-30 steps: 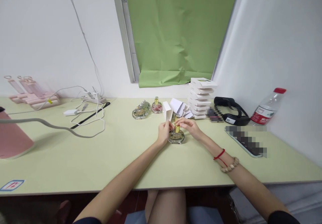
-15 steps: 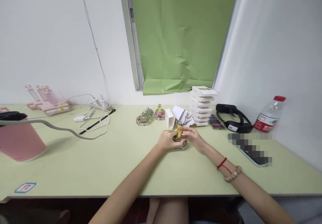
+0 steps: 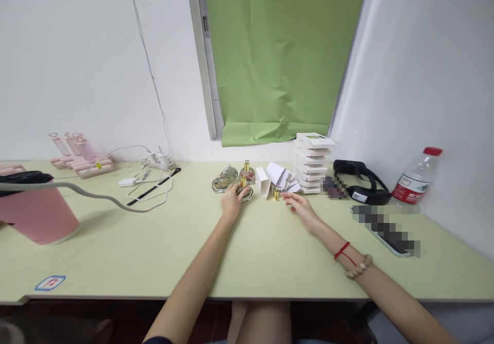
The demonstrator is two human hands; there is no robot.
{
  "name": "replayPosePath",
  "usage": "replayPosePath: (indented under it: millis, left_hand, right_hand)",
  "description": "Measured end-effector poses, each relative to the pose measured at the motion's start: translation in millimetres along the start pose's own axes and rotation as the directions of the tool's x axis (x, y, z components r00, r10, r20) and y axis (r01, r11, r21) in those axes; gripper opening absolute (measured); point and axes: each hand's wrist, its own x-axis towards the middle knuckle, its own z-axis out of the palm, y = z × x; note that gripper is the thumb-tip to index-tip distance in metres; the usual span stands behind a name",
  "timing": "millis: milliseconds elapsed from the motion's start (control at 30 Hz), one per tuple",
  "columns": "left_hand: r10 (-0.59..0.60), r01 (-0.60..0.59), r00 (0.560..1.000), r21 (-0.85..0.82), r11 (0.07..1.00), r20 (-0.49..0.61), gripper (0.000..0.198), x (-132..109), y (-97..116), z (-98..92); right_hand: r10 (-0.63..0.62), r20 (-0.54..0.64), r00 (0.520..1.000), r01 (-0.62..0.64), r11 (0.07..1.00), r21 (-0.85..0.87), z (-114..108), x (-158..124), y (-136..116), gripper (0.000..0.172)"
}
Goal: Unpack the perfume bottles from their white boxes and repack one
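My left hand (image 3: 231,201) is closed around a small glass perfume bottle (image 3: 247,195) with a gold neck, partly hidden by the fingers. It is among other glass bottles (image 3: 224,178) on the left and a pink-tinted perfume bottle (image 3: 250,174) behind. My right hand (image 3: 301,210) hovers low over the table with fingers loosely stretched and nothing visible in them. Just left of its fingertips stands a small gold cap (image 3: 276,195), apparently apart from them. Behind the cap are an upright white box (image 3: 263,182) and folded white papers (image 3: 281,176).
White boxes (image 3: 310,164) rise in a stack at the back. To the right are a black headset (image 3: 368,192), a water bottle (image 3: 415,182) and a phone (image 3: 386,236). White cables (image 3: 160,197) and a pink bin (image 3: 40,215) occupy the left.
My left hand has carried the perfume bottle left and back, beside the other bottles. My right hand has come off that bottle and stays near the gold cap. The view has shifted slightly.
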Motion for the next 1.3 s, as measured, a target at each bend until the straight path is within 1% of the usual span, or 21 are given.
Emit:
replayPosePath:
  millis: [133, 233, 333, 400, 500, 533, 600, 700, 767, 867, 933, 1033, 1100, 1233, 1300]
  left_hand:
    - [0.008, -0.008, 1.0, 0.002, 1.0, 0.025, 0.03, 2.6, -7.8, 3.9]
    - [-0.006, 0.006, 1.0, 0.007, 1.0, -0.005, 0.032, 0.9, -6.5, 6.6]
    - [-0.032, 0.035, 0.999, 0.088, 0.996, -0.034, 0.022, -2.8, -0.3, 7.5]
    - [-0.001, 0.0, 1.0, 0.156, 0.988, 0.01, 0.016, -5.3, 3.9, 8.4]
    - [0.087, -0.113, 0.988, 0.21, 0.971, 0.129, 0.015, -8.1, 7.3, 10.7]
    - [0.101, -0.136, 0.982, 0.225, 0.965, 0.162, 0.018, -8.7, 7.7, 11.5]
    - [0.09, -0.148, 0.972, 0.264, 0.953, 0.217, 0.025, -9.8, 8.3, 12.8]
    - [0.069, -0.151, 0.969, 0.343, 0.927, 0.239, 0.033, -11.2, 9.8, 14.0]
    - [0.115, -0.209, 0.959, 0.372, 0.904, 0.26, 0.04, -12.1, 11.0, 14.9]
    - [0.168, -0.296, 0.928, 0.385, 0.874, 0.333, 0.049, -12.8, 11.8, 16.2]
    - [0.15, -0.295, 0.922, 0.398, 0.869, 0.356, 0.055, -12.7, 11.6, 16.6]
    - [0.097, -0.246, 0.933, 0.419, 0.874, 0.346, 0.061, -11.8, 11.7, 16.1]
    - [0.078, -0.229, 0.936, 0.427, 0.875, 0.342, 0.062, -11.0, 12.4, 15.7]
    - [0.09, -0.263, 0.92, 0.428, 0.864, 0.382, 0.06, -9.9, 13.9, 16.6]
    - [0.072, -0.255, 0.918, 0.438, 0.862, 0.391, 0.06, -9.6, 13.9, 17.6]
  right_hand:
    - [0.016, -0.008, 1.0, -0.016, 1.0, 0.008, 0.6, -1.7, -1.0, 0.029]
    - [0.022, -0.002, 1.0, -0.022, 1.0, 0.007, 1.2, -3.3, -3.1, 0.03]
    - [0.035, 0.001, 0.999, -0.035, 0.999, 0.012, 1.9, -4.3, -4.6, 0.03]
    - [0.039, -0.004, 0.999, -0.039, 0.999, 0.013, 2.3, -4.6, -5.2, 0.029]
    - [0.044, -0.001, 0.999, -0.044, 0.999, 0.008, 2.9, -4.7, -5.8, 0.028]
    - [0.045, 0.001, 0.999, -0.045, 0.999, 0.01, 3.1, -4.8, -6.0, 0.028]
    - [0.048, 0.007, 0.999, -0.048, 0.999, 0.014, 3.4, -5.1, -6.2, 0.028]
    - [0.053, 0.003, 0.999, -0.053, 0.998, 0.019, 4.0, -5.8, -6.6, 0.027]
    - [0.06, 0.0, 0.998, -0.06, 0.998, 0.017, 4.4, -6.2, -7.1, 0.026]
    - [0.069, 0.007, 0.998, -0.069, 0.998, 0.012, 4.9, -6.4, -7.4, 0.026]
    - [0.071, 0.016, 0.997, -0.071, 0.997, 0.014, 5.0, -6.1, -7.1, 0.026]
    - [0.072, 0.017, 0.997, -0.073, 0.997, 0.025, 4.8, -5.3, -5.7, 0.026]
    - [0.076, 0.014, 0.997, -0.076, 0.997, 0.027, 4.4, -4.7, -4.6, 0.026]
    - [0.068, 0.028, 0.997, -0.069, 0.997, 0.033, 3.9, -3.9, -2.9, 0.025]
    - [0.068, 0.033, 0.997, -0.069, 0.997, 0.036, 3.9, -4.0, -2.6, 0.025]
